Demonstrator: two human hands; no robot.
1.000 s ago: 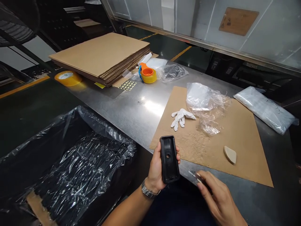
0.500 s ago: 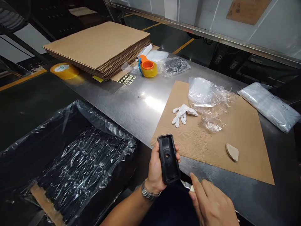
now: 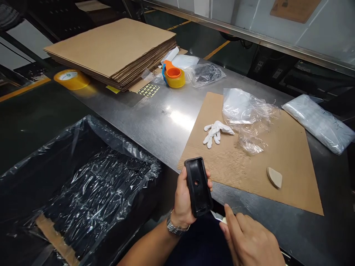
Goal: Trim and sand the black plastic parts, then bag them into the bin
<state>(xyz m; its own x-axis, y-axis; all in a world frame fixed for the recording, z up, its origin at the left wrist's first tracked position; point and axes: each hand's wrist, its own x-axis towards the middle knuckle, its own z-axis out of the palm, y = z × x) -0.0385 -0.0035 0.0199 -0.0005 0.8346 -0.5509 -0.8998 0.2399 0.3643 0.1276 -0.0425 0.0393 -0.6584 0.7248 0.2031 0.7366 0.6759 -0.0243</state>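
Observation:
My left hand [image 3: 183,201] is wrapped round a black oblong plastic tray-like part [image 3: 198,186] with a small hole in its middle, held upright just off the table's near edge. My right hand [image 3: 248,242] pinches a small blade [image 3: 217,216], whose tip touches the lower right corner of the black part. A metal watch [image 3: 175,228] sits on my left wrist.
A cardboard sheet [image 3: 280,173] on the steel table [image 3: 155,122] carries a white glove [image 3: 215,132], crumpled clear plastic [image 3: 246,118] and a beige wedge [image 3: 274,177]. Stacked cardboard [image 3: 116,50], tape rolls [image 3: 174,77], a sticker sheet [image 3: 148,89] lie behind. A plastic-lined black bin [image 3: 83,188] stands left.
My right hand has brought the blade leftward from the table edge up against the bottom corner of the black part. The left hand has kept its hold.

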